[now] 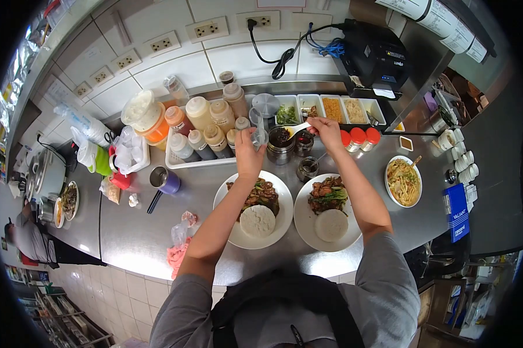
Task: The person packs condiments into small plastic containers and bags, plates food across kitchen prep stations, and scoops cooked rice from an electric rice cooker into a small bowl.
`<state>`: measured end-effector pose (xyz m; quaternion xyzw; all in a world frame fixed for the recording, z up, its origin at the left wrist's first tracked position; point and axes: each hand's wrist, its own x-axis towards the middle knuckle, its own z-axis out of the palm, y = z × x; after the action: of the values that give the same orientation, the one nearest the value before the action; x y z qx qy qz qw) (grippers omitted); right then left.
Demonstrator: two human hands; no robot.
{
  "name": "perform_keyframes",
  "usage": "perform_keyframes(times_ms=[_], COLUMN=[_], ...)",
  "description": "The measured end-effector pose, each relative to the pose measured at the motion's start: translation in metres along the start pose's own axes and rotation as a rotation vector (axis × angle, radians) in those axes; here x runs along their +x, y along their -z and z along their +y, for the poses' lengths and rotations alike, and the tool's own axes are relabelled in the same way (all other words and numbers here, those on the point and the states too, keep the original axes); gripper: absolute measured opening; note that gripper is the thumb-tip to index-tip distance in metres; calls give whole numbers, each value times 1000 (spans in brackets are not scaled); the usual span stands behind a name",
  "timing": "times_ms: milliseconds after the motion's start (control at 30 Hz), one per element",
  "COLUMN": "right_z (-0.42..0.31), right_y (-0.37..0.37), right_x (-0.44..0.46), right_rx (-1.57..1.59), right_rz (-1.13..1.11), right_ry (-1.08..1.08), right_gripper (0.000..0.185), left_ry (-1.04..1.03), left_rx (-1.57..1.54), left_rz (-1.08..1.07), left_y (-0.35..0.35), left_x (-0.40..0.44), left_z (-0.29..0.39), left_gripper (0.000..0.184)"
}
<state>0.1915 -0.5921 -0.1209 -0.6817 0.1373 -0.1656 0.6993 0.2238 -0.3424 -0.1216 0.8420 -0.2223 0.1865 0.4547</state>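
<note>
My right hand [327, 133] is closed on a white spoon [300, 127], whose bowl end is over an open jar of dark sauce [280, 152]. Fingers of my left hand [250, 155] grip a small clear plastic cup [260, 137] just left of that jar. Two smaller jars stand beside it, one dark [304, 144] and one with a utensil handle sticking out [308, 169]. Below my forearms are two white plates, the left plate [283, 226] and the right plate [301, 227], each bearing a rice mound and browned meat with greens.
Squeeze bottles [215, 142] crowd a white tray at the back left. Behind the jars are white tubs of toppings [332, 110]. Red-capped shakers [357, 139] and a noodle bowl [404, 182] stand right; a purple-handled pot [166, 181] is left. Another person [32, 235] stands far left.
</note>
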Motion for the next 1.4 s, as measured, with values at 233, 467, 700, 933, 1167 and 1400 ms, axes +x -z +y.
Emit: perform_keyframes(times_ms=[233,467,700,933,1167,1400], right_z=[-10,-57,-80,-106,-115,-115], right_y=[4,-11,-46,-73,-84,-88], right_x=[-3,-9,-8,-22,-33,-40], right_rx=[71,-60,-489,-680,-738,-732], right_rz=[125,70,59,22,-39,-67], right_ry=[-245,-13,363,545,745,811], right_gripper=[19,21,26,25,20,17], left_ry=[-12,27,80,140,151,188], left_rx=[-16,-14,-177,-199,-252,-258], left_rz=[66,7,39,60,86,84], left_y=[-7,-21,-34,-33,-29,-26], left_x=[0,3,2,3,4,5], left_z=[-3,-5,7,9,9,9], left_gripper=[57,55,56,56,55,55])
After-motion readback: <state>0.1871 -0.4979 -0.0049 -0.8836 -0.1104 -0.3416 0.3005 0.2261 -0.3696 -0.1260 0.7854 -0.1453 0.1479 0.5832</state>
